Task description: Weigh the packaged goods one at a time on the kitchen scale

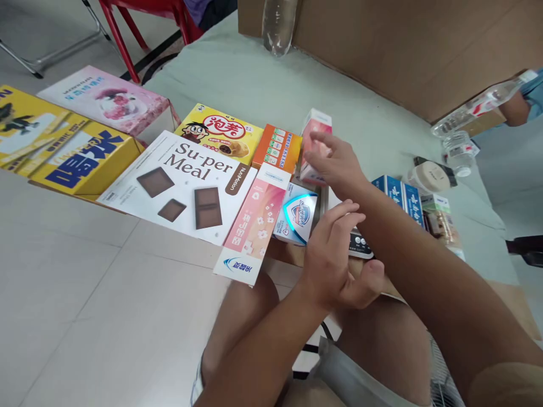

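Observation:
My right hand reaches across to a small pink and white box standing at the back of the row. Its fingers are apart over the box's near face; whether they touch it I cannot tell. Closer to me, my left hand is open, fingers loosely bent and thumb out, holding nothing. Just left of it lies a white and blue soap box. A pink and white toothpaste box lies beside that, its end jutting past the table edge. Partly behind my left hand is a dark-edged device with round buttons.
Leftward are a white Super Meal box, orange box, yellow puff box, pink box and yellow boxes. Rightward sit blue boxes, a jar and bottles. Another person's hand shows far right.

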`<state>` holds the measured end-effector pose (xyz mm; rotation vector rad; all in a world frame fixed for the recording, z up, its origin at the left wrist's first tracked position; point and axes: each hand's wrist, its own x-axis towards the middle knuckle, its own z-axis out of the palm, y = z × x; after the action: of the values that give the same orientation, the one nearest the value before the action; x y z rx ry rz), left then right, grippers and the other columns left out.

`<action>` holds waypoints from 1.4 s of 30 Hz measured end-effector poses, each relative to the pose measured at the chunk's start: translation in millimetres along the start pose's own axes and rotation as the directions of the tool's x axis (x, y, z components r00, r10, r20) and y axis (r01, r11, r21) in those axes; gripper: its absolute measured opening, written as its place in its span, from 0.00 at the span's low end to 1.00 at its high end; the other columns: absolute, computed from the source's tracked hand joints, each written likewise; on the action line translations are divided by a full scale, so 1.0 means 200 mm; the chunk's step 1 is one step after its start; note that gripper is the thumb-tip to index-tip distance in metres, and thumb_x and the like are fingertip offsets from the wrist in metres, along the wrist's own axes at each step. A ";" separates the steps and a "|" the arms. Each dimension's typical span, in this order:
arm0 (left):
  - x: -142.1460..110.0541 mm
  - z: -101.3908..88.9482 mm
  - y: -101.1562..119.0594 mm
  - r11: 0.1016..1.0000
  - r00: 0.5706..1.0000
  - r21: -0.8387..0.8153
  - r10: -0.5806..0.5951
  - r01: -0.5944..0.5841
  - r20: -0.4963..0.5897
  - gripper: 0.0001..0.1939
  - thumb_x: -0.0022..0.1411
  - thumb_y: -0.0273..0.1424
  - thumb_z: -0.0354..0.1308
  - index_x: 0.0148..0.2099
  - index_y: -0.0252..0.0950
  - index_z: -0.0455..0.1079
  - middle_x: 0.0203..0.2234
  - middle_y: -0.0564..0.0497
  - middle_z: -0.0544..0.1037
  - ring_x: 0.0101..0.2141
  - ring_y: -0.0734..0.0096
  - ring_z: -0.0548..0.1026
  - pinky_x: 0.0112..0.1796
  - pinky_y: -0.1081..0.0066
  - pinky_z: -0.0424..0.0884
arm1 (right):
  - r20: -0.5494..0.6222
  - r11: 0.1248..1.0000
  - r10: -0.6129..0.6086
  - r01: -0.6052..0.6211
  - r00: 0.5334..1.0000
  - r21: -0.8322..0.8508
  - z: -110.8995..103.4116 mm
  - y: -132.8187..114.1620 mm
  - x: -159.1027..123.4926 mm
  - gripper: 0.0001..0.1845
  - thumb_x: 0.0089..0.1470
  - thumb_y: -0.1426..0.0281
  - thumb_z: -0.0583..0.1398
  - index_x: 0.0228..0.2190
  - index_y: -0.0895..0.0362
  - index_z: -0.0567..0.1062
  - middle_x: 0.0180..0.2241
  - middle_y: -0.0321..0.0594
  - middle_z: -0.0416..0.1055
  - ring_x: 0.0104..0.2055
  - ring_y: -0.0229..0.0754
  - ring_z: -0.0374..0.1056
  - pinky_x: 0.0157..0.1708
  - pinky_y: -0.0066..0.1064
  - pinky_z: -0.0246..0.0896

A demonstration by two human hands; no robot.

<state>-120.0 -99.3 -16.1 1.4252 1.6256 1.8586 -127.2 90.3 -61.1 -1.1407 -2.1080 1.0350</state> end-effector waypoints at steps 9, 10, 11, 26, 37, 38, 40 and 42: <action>-0.05 0.06 0.02 0.999 0.998 -0.008 0.050 -0.050 0.021 0.20 0.68 0.43 0.51 0.54 0.35 0.67 0.46 0.38 0.81 0.54 0.52 0.81 0.53 0.57 0.81 | 0.198 0.940 0.206 -0.251 0.958 0.233 -0.01 -0.03 -0.13 0.25 0.64 0.67 0.57 0.61 0.52 0.75 0.59 0.43 0.77 0.55 0.49 0.78 0.53 0.49 0.78; -0.05 0.07 0.02 0.998 0.998 -0.004 0.058 -0.058 0.021 0.20 0.68 0.43 0.51 0.53 0.36 0.67 0.46 0.39 0.81 0.53 0.52 0.82 0.52 0.56 0.82 | 0.227 0.933 0.215 -0.269 0.950 0.241 -0.02 -0.05 -0.13 0.26 0.63 0.67 0.58 0.62 0.52 0.74 0.59 0.43 0.77 0.56 0.50 0.77 0.55 0.50 0.77; -0.05 0.07 0.02 0.998 0.998 0.000 0.065 -0.065 0.019 0.19 0.68 0.43 0.51 0.53 0.37 0.67 0.46 0.39 0.81 0.53 0.52 0.82 0.51 0.56 0.82 | 0.254 0.926 0.226 -0.288 0.940 0.243 -0.03 -0.07 -0.14 0.27 0.63 0.66 0.59 0.63 0.51 0.74 0.60 0.42 0.76 0.59 0.50 0.76 0.57 0.52 0.75; -0.11 0.31 0.06 0.938 0.907 0.345 -0.128 -0.020 0.400 0.18 0.66 0.35 0.58 0.55 0.31 0.72 0.52 0.36 0.78 0.56 0.50 0.77 0.58 0.52 0.75 | -0.499 0.965 0.157 -0.239 0.852 -0.104 -0.68 0.26 -0.88 0.13 0.57 0.67 0.59 0.43 0.55 0.78 0.43 0.47 0.80 0.48 0.54 0.77 0.54 0.55 0.71; -0.29 0.58 0.00 0.704 0.805 0.655 -0.205 -0.274 0.557 0.28 0.63 0.31 0.67 0.65 0.37 0.73 0.66 0.27 0.70 0.65 0.37 0.71 0.59 0.45 0.74 | -0.137 0.958 0.100 -0.132 0.985 -0.253 -0.79 0.41 -1.02 0.18 0.63 0.71 0.54 0.42 0.52 0.84 0.51 0.43 0.83 0.60 0.57 0.76 0.59 0.57 0.72; -0.30 0.59 -0.01 0.692 0.812 0.667 -0.204 -0.275 0.547 0.26 0.65 0.33 0.67 0.64 0.39 0.74 0.65 0.28 0.71 0.64 0.38 0.72 0.58 0.46 0.75 | -0.134 0.960 0.106 -0.136 0.985 -0.245 -0.80 0.42 -1.01 0.19 0.63 0.71 0.53 0.43 0.52 0.84 0.51 0.43 0.83 0.60 0.56 0.76 0.60 0.56 0.72; -0.31 0.60 -0.03 0.679 0.820 0.683 -0.210 -0.270 0.533 0.23 0.66 0.35 0.66 0.63 0.42 0.75 0.64 0.31 0.73 0.62 0.41 0.74 0.57 0.47 0.76 | -0.135 0.963 0.121 -0.150 0.983 -0.225 -0.82 0.43 -1.00 0.19 0.62 0.72 0.54 0.43 0.53 0.84 0.51 0.44 0.83 0.60 0.55 0.77 0.61 0.55 0.72; -0.32 0.61 -0.03 0.674 0.821 0.690 -0.219 -0.263 0.527 0.23 0.66 0.36 0.66 0.63 0.44 0.75 0.63 0.34 0.74 0.61 0.43 0.75 0.57 0.48 0.76 | -0.142 0.965 0.137 -0.165 0.980 -0.205 -0.83 0.43 -1.00 0.19 0.62 0.72 0.54 0.43 0.53 0.85 0.50 0.44 0.83 0.59 0.55 0.77 0.61 0.54 0.72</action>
<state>5.1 -73.0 -66.5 2.0448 2.0825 0.5489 134.1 11.8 -54.8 -1.4529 -2.0956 0.7887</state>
